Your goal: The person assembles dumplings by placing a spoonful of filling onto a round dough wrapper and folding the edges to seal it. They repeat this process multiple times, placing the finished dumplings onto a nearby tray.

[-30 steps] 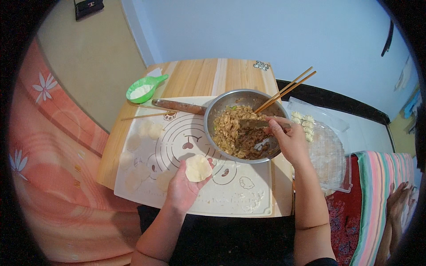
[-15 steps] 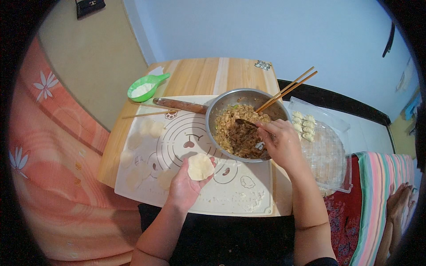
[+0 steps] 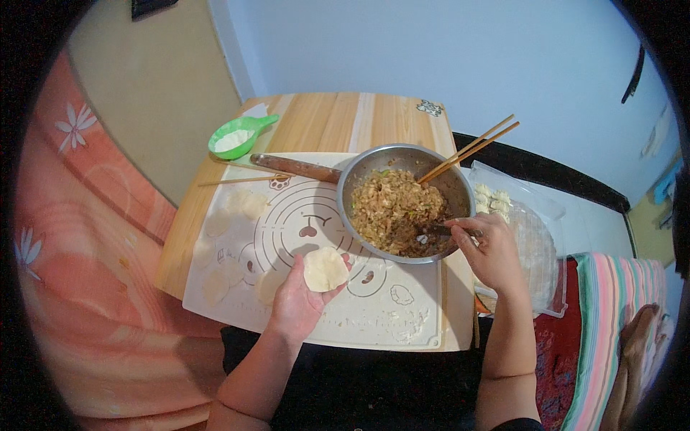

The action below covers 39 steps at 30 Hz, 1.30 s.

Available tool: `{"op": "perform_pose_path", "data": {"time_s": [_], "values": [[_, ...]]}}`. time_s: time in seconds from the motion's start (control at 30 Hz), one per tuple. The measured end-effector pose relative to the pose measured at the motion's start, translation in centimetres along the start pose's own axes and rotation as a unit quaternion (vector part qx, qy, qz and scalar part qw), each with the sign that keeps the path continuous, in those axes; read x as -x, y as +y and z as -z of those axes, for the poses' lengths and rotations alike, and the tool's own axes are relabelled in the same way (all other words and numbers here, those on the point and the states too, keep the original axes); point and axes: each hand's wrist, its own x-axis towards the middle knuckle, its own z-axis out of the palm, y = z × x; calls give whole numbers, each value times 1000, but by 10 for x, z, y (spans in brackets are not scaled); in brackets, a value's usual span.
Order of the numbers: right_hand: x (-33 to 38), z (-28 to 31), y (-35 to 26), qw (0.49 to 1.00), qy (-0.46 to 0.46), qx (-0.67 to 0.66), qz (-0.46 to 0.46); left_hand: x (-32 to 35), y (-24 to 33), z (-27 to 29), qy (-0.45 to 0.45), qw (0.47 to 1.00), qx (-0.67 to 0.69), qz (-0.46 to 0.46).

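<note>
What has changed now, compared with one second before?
The right hand, holding a dark utensil, moved right and toward the person, near the right side of the bowl. Nothing was let go. The left hand still supports the round wrapper; the chopsticks stayed leaning there.

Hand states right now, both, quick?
Left hand: open, cupped under a dough round.
Right hand: closed, holding a dark utensil at the filling in the bowl.
</note>
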Motion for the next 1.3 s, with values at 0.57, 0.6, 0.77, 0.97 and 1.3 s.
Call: {"op": "perform_pose_path", "data": {"time_s": [0.57, 0.6, 0.77, 0.97, 1.3], "values": [[-8, -35, 3, 863, -86, -479, -133, -3, -3, 0, -8, 1000, -5, -11], [-10, -36, 5, 847, -84, -505, -141, -3, -4, 0, -11, 1000, -1, -9], [-14, -23, -5, 842, -63, -499, -193, -5, -9, 3, -30, 999, 29, 20], [-15, -21, 5, 816, -29, -518, -256, -8, -17, -7, -25, 997, 69, 40], [-11, -21, 2, 826, -59, -519, -214, -15, -23, -18, -34, 993, 110, 21]]}}
